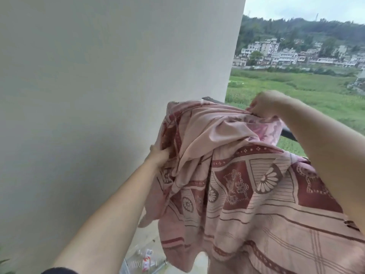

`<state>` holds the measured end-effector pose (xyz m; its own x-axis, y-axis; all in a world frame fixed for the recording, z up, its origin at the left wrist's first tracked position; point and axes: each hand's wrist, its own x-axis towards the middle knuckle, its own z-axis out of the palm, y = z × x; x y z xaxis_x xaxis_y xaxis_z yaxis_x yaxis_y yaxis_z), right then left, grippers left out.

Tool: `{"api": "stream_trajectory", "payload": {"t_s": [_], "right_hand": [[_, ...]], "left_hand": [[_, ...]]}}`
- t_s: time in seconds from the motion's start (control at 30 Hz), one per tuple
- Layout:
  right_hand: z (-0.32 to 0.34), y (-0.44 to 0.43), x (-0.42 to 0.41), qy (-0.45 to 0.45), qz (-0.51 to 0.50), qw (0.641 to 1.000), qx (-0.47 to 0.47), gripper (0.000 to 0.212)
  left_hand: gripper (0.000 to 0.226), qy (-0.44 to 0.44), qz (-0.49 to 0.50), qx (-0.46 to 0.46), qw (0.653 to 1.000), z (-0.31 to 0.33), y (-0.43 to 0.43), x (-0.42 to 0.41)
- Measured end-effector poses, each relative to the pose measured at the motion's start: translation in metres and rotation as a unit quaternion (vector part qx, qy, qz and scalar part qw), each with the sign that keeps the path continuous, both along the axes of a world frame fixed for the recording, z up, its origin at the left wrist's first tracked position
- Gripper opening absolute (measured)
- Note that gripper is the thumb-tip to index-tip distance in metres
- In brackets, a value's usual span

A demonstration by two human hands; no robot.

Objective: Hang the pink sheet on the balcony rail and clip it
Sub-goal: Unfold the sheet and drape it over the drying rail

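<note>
The pink sheet point(246, 190), patterned in dark red with flower motifs, lies bunched over the dark balcony rail point(288, 134) and hangs down on my side. My left hand point(160, 155) grips a fold at the sheet's left edge, close to the wall. My right hand point(264, 104) pinches the sheet's upper edge on top of the rail, fingers curled into the cloth. Most of the rail is hidden under the sheet; a short piece shows by the wall and another under my right forearm. No clip can be seen.
A plain white wall point(98, 95) fills the left side and meets the rail. Clear plastic bottles point(144, 262) lie on the floor below the sheet. Beyond the rail are green fields and distant buildings.
</note>
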<state>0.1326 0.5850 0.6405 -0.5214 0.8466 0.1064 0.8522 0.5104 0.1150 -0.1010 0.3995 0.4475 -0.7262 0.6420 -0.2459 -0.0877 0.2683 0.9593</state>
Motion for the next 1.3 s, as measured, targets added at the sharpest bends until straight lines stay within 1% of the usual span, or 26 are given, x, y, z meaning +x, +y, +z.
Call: {"api": "stream_trajectory", "payload": {"t_s": [0.07, 0.13, 0.17, 0.23, 0.27, 0.3, 0.37, 0.4, 0.47, 0.57, 0.63, 0.73, 0.77, 0.8, 0.83, 0.87, 0.9, 0.93, 0.97, 1.0, 1.07, 1.1, 1.17, 1.2, 1.27, 1.3], "right_hand": [[-0.009, -0.006, -0.010, -0.108, 0.006, 0.994, -0.029, 0.021], [-0.013, -0.015, -0.020, -0.119, 0.016, 0.992, -0.031, 0.014], [-0.013, -0.021, -0.024, -0.092, 0.028, 0.995, -0.010, 0.018], [-0.008, -0.035, -0.035, 0.026, 0.073, 0.996, 0.050, 0.036], [-0.004, -0.043, -0.042, 0.089, 0.102, 0.989, 0.063, 0.046], [0.001, -0.051, -0.049, 0.143, 0.136, 0.979, 0.057, 0.053], [0.010, -0.070, -0.067, 0.232, 0.206, 0.951, 0.002, 0.049], [0.012, -0.080, -0.075, 0.269, 0.229, 0.935, -0.036, 0.045], [0.017, -0.094, -0.088, 0.315, 0.243, 0.911, -0.106, 0.050], [0.026, -0.102, -0.088, 0.301, 0.243, 0.912, -0.135, 0.039], [0.036, -0.103, -0.077, 0.295, 0.241, 0.917, -0.121, 0.044], [0.054, -0.097, -0.058, 0.312, 0.247, 0.917, -0.016, 0.039], [0.059, -0.095, -0.050, 0.321, 0.239, 0.916, 0.036, 0.039], [0.063, -0.092, -0.041, 0.327, 0.222, 0.914, 0.091, 0.038], [0.065, -0.087, -0.033, 0.334, 0.207, 0.910, 0.136, 0.039], [0.064, -0.081, -0.024, 0.343, 0.193, 0.905, 0.159, 0.039], [0.061, -0.075, -0.016, 0.352, 0.179, 0.904, 0.165, 0.038], [0.055, -0.068, -0.009, 0.352, 0.169, 0.905, 0.167, 0.034], [0.049, -0.061, -0.003, 0.344, 0.159, 0.911, 0.162, 0.028], [0.042, -0.054, 0.002, 0.326, 0.150, 0.921, 0.150, 0.021], [0.028, -0.046, 0.013, 0.220, 0.134, 0.961, 0.100, 0.001], [0.021, -0.046, 0.017, 0.137, 0.129, 0.980, 0.062, 0.011], [0.010, -0.048, 0.022, 0.012, 0.109, 0.993, -0.035, 0.019], [0.008, -0.048, 0.022, -0.006, 0.105, 0.991, -0.079, 0.020], [0.007, -0.053, 0.013, 0.040, 0.108, 0.987, -0.114, 0.020], [0.008, -0.055, 0.006, 0.088, 0.110, 0.985, -0.097, 0.024]], "left_hand": [[0.053, -0.005, -0.050, 0.003, 0.999, -0.005, -0.002, 0.012], [0.040, 0.093, -0.040, -0.021, 0.995, 0.000, -0.005, 0.007], [0.040, 0.174, -0.009, -0.053, 0.983, 0.009, -0.008, 0.003], [0.044, 0.313, 0.074, -0.113, 0.940, 0.037, -0.019, -0.006], [0.042, 0.360, 0.120, -0.108, 0.919, 0.056, -0.026, -0.008], [0.036, 0.397, 0.158, -0.077, 0.901, 0.077, -0.031, -0.010], [0.032, 0.455, 0.186, 0.032, 0.870, 0.120, -0.037, -0.016], [0.034, 0.480, 0.177, 0.089, 0.855, 0.140, -0.038, -0.017], [0.034, 0.517, 0.139, 0.170, 0.827, 0.168, -0.037, -0.010], [0.035, 0.529, 0.109, 0.240, 0.806, 0.196, -0.041, 0.009], [0.035, 0.535, 0.110, 0.239, 0.803, 0.197, -0.045, 0.013], [0.033, 0.557, 0.123, 0.212, 0.794, 0.175, -0.048, 0.008], [0.045, 0.572, 0.131, 0.191, 0.787, 0.163, -0.048, 0.009], [0.065, 0.578, 0.136, 0.155, 0.790, 0.147, -0.046, 0.009], [0.084, 0.559, 0.138, 0.100, 0.811, 0.130, -0.045, 0.012], [0.100, 0.516, 0.127, 0.029, 0.847, 0.109, -0.043, 0.012], [0.108, 0.461, 0.098, -0.057, 0.880, 0.089, -0.042, 0.012], [0.105, 0.410, 0.051, -0.137, 0.900, 0.069, -0.041, 0.012], [0.091, 0.361, -0.001, -0.194, 0.912, 0.051, -0.043, 0.015], [0.069, 0.319, -0.034, -0.205, 0.924, 0.037, -0.046, 0.019], [0.033, 0.276, 0.007, -0.142, 0.951, 0.016, -0.049, 0.028], [0.027, 0.276, 0.052, -0.114, 0.953, 0.010, -0.050, 0.033], [0.020, 0.304, 0.137, -0.089, 0.939, 0.004, -0.057, 0.043], [0.017, 0.335, 0.162, -0.085, 0.924, 0.003, -0.060, 0.046], [0.014, 0.438, 0.169, -0.068, 0.880, -0.001, -0.072, 0.053], [0.015, 0.500, 0.155, -0.049, 0.851, -0.005, -0.078, 0.055]]}}
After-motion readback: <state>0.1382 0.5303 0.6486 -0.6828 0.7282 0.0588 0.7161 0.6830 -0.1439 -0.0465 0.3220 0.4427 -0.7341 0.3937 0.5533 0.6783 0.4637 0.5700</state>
